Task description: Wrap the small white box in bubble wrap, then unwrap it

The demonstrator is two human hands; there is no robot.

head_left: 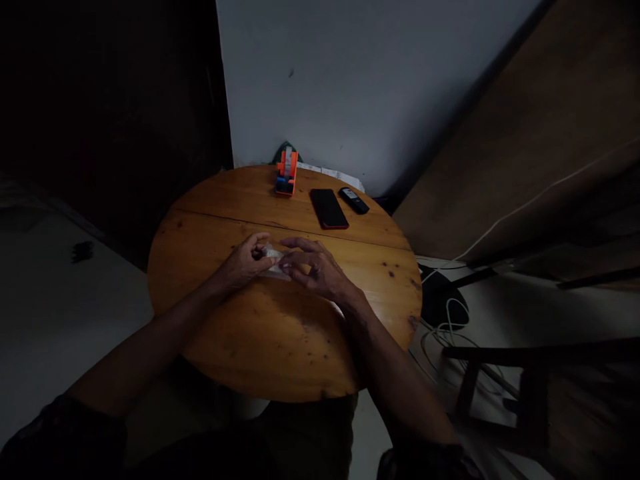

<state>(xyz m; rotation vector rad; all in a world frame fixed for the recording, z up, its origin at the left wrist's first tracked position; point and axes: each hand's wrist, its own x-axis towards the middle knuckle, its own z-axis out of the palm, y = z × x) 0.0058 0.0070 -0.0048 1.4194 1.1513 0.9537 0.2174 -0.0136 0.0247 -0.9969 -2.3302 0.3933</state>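
I see the white piece (271,253) between the two hands, near the middle of the bench (280,347). It looks thin to me, so an uneven pull could crumple or tear it. The left hand (245,259) is curled and pinches its left end. The right hand (323,270) is half open, fingertips at the right end; whether they grip, I cannot tell. Toward the far edge lie a phone (329,208) and an orange dispenser (293,175).
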